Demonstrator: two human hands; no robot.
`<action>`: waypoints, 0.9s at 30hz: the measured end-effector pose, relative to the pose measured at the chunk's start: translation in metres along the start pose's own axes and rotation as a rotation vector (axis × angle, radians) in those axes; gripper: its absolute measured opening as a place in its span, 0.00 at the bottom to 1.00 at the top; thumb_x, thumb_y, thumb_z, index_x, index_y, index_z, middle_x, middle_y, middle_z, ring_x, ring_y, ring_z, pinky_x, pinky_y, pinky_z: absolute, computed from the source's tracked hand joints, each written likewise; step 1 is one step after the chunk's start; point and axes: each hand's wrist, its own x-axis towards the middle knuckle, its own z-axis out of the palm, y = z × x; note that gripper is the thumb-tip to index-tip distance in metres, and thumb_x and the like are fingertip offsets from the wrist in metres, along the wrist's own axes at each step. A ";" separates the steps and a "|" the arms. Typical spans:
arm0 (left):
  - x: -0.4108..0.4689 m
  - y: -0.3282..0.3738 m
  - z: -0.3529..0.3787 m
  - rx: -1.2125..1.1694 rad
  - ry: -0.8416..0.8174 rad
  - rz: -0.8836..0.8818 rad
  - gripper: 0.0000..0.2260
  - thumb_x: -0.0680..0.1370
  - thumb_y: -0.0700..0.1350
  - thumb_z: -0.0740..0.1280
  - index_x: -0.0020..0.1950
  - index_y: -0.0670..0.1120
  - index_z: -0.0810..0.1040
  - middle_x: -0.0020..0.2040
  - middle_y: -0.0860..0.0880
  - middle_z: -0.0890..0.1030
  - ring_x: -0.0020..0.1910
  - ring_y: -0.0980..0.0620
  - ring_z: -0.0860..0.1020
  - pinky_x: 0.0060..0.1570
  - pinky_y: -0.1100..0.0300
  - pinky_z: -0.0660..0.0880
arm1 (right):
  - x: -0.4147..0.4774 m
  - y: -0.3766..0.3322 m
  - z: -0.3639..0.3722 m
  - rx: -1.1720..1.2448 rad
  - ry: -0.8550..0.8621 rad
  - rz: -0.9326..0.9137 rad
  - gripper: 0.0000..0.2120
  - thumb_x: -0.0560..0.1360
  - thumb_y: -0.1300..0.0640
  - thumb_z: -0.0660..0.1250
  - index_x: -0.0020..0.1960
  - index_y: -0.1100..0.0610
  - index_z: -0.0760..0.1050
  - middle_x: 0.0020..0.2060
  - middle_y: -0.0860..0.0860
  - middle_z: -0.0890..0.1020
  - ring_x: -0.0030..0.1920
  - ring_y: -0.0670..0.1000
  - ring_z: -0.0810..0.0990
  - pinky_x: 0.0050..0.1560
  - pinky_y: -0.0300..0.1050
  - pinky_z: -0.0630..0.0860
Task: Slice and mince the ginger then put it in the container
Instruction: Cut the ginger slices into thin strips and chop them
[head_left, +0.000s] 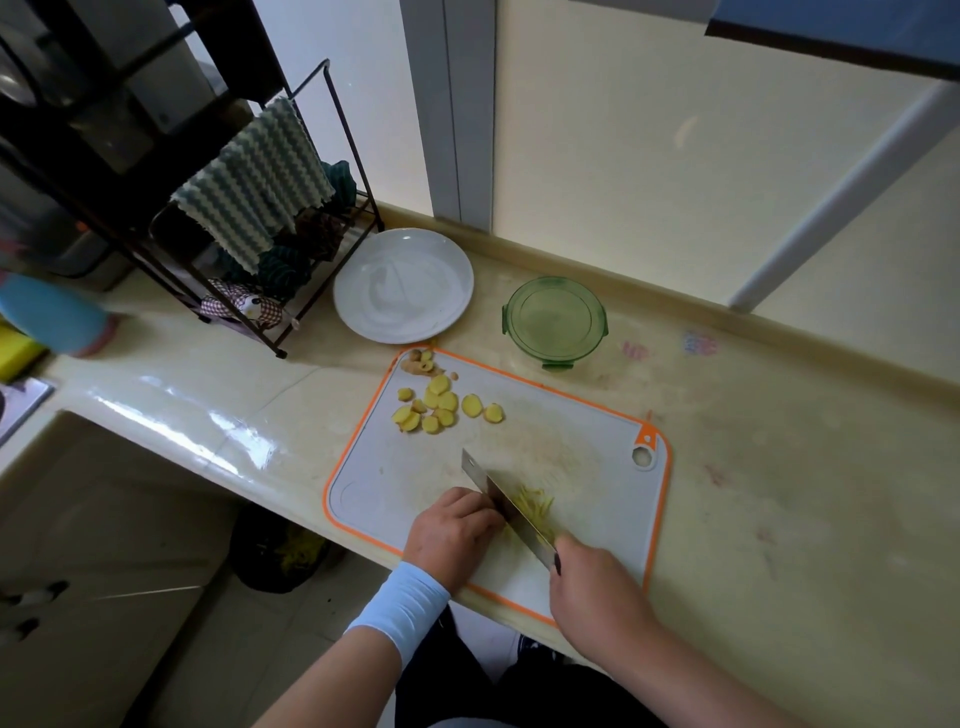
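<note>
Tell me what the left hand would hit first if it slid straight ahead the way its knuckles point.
The knife blade: the left hand points up and right across the cutting board, knuckles at or very near the blade's flat side; depth is unclear. Ginger strips lie beyond it.

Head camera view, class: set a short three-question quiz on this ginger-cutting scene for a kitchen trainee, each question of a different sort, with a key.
1. True or false: the right hand holds the knife.
2. Where do the round ginger slices lie? A in a bowl; B on the cutting board; C in a pan.
3. Short answer: which thing on the counter beyond the board awaits the ginger?
Key: 1 true; 2 B; 3 the green container.
</note>
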 end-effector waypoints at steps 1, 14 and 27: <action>0.000 -0.001 0.000 -0.002 -0.005 0.001 0.05 0.77 0.45 0.68 0.43 0.52 0.83 0.44 0.56 0.80 0.44 0.54 0.77 0.37 0.61 0.77 | 0.002 -0.001 0.001 -0.001 0.000 -0.001 0.08 0.78 0.57 0.57 0.40 0.50 0.62 0.43 0.54 0.80 0.46 0.58 0.79 0.38 0.46 0.67; 0.004 -0.009 -0.002 0.001 -0.094 0.129 0.06 0.73 0.39 0.73 0.47 0.48 0.83 0.46 0.51 0.80 0.45 0.49 0.76 0.42 0.57 0.77 | 0.027 -0.025 0.009 -0.021 0.031 -0.060 0.06 0.76 0.60 0.58 0.45 0.51 0.63 0.45 0.55 0.81 0.49 0.59 0.80 0.40 0.48 0.72; 0.001 -0.003 -0.001 0.027 -0.039 0.088 0.06 0.77 0.42 0.68 0.46 0.48 0.84 0.44 0.52 0.81 0.45 0.51 0.76 0.45 0.61 0.76 | 0.022 -0.030 0.000 -0.116 0.043 -0.111 0.04 0.78 0.61 0.56 0.51 0.54 0.67 0.46 0.56 0.81 0.49 0.60 0.80 0.39 0.49 0.68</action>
